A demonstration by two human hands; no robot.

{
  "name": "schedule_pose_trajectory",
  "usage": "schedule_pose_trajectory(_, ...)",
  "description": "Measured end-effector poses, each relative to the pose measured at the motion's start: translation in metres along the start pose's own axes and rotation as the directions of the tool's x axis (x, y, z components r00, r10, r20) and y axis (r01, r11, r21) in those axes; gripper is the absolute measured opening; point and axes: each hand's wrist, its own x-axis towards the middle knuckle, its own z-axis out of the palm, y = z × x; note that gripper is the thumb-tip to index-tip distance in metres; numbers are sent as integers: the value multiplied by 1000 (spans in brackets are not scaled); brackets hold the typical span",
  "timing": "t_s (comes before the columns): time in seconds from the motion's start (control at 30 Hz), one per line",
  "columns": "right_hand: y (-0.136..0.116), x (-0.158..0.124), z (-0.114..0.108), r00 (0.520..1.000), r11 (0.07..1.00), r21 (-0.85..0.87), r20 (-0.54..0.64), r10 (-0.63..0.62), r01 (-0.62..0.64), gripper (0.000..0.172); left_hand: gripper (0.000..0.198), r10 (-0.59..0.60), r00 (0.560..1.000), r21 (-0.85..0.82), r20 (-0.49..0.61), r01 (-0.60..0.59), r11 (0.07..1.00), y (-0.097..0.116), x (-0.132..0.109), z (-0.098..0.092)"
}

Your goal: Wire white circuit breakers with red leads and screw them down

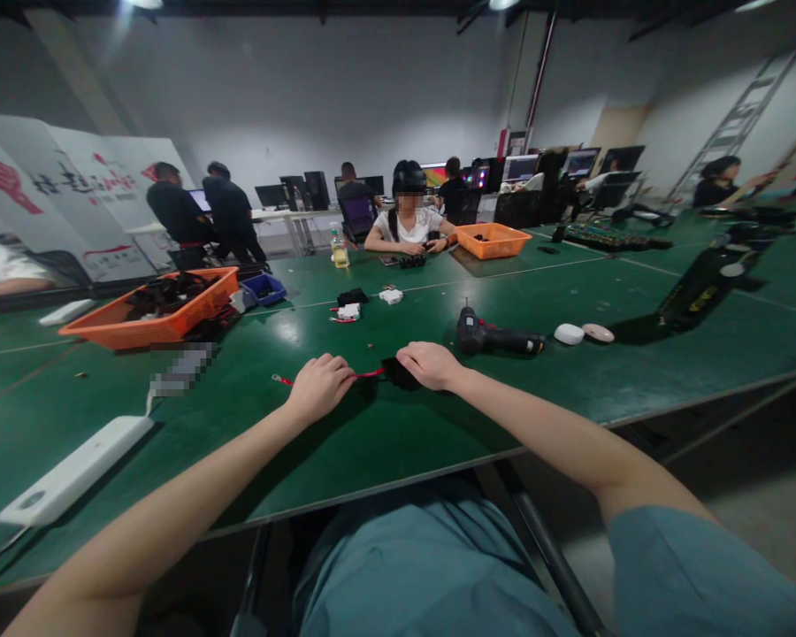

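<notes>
My left hand (319,386) is closed around a thin red wire (370,373) whose metal end (279,379) sticks out to the left on the green table (252,442). My right hand (430,364) is closed on a small black part (398,372) joined to that wire. The two hands sit close together, a little above the tabletop. Just beyond my right hand lies a black electric screwdriver (494,336).
An orange tray (156,310) of black parts and a blue bin (264,287) stand at the left. A white power strip (72,469) lies near left. Small white parts (348,310) and round white caps (569,333) lie ahead. A person (408,221) sits opposite beside another orange tray (492,240).
</notes>
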Motion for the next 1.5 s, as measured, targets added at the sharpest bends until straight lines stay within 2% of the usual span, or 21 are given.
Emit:
schedule_pose_trajectory(0.43,-1,-6,2,1000,995,96,-2,0,0,51,31,13,1000,23,-4,-13,1000,0,-1,-4)
schedule_pose_trajectory(0.7,28,-4,-7,994,926,376,94,-52,13,53,30,22,1000,20,0,-22,1000,-4,-2,-1)
schedule_pose_trajectory(0.9,42,-5,-9,993,942,334,116,-11,-28,54,31,18,1000,-12,6,-18,1000,-5,0,-3)
schedule_pose_trajectory(1.5,43,-4,-8,986,937,345,167,-13,-46,55,34,17,999,-49,38,-15,999,-5,-1,-3)
